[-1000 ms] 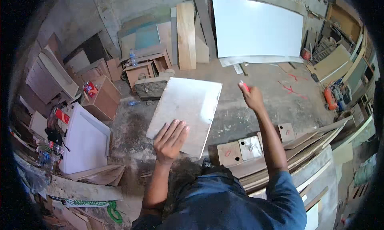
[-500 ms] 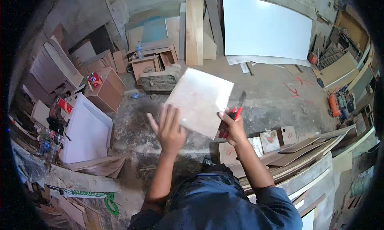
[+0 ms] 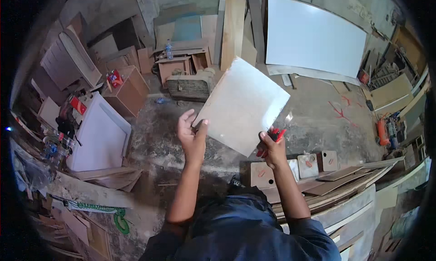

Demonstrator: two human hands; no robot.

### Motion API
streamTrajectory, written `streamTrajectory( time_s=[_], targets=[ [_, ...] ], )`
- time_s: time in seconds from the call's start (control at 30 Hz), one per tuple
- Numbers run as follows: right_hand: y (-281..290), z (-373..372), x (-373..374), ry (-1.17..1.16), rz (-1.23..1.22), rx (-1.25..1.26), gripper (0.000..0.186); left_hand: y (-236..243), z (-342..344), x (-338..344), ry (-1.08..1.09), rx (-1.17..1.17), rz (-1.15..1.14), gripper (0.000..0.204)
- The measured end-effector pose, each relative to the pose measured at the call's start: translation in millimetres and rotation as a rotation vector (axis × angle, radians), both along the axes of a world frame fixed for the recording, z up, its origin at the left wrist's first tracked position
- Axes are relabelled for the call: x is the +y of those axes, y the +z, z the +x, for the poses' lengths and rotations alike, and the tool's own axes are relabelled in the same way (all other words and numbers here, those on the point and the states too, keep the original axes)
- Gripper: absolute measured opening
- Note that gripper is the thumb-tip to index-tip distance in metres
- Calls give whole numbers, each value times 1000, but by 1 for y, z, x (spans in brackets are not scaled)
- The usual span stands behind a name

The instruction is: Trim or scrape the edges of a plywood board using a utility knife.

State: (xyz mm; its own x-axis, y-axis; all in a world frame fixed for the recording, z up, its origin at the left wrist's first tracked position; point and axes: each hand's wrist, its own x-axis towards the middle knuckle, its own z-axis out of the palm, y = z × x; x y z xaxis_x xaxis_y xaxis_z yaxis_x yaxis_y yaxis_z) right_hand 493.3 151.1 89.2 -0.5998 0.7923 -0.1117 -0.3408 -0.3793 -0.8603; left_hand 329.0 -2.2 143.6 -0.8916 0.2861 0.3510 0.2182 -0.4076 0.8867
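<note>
A pale rectangular panel [image 3: 240,106] is held up tilted over the floor. My right hand [image 3: 272,147] grips its lower right edge together with a red-and-black tool [image 3: 279,134]; the tool's metal end shows beside the board, and I cannot make out its exact kind. My left hand [image 3: 193,122] is at the panel's left corner with its fingers apart and curved outside the edge; whether the thumb touches the board is unclear.
A large white sheet [image 3: 315,36] leans on the back wall. Boards, small cabinets [image 3: 125,95] and a metal-grilled unit [image 3: 188,86] stand around. A white tray-like piece [image 3: 95,136] is left. Square pieces with holes [image 3: 261,174] and long boards [image 3: 345,184] lie lower right. An orange tool [image 3: 383,134] sits far right.
My right hand came in from the right with the red tool and took hold of the panel's edge. The panel rose and turned clockwise. My left hand slid off its face to the left corner.
</note>
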Motion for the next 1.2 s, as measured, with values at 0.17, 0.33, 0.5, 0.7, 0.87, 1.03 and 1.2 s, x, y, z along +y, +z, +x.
streamTrajectory(
  time_s=[0.17, 0.33, 0.5, 0.7, 0.87, 1.03, 1.2],
  targets=[
    [5, 7, -6, 77, 99, -95, 23, -2, -15, -6, 110, 278, -193, 28],
    [-2, 7, -4, 72, 144, -108, 21, 2, -18, -6, 242, 380, -337, 19],
    [3, 7, -8, 93, 167, -77, 20, 9, -17, -8, 484, 778, -414, 14],
    [3, 7, -8, 62, 229, -61, 21, 2, -21, -8, 519, 911, -445, 12],
    [15, 12, -12, 95, 199, -145, 22, 5, -18, -5, 532, 887, -491, 10],
    [14, 12, -11, 89, 188, -123, 22, 12, -18, -4, 519, 836, -496, 10],
    [14, 11, -11, 3, 121, -89, 22, 1, -35, -6, 265, 319, -268, 12]
  ],
)
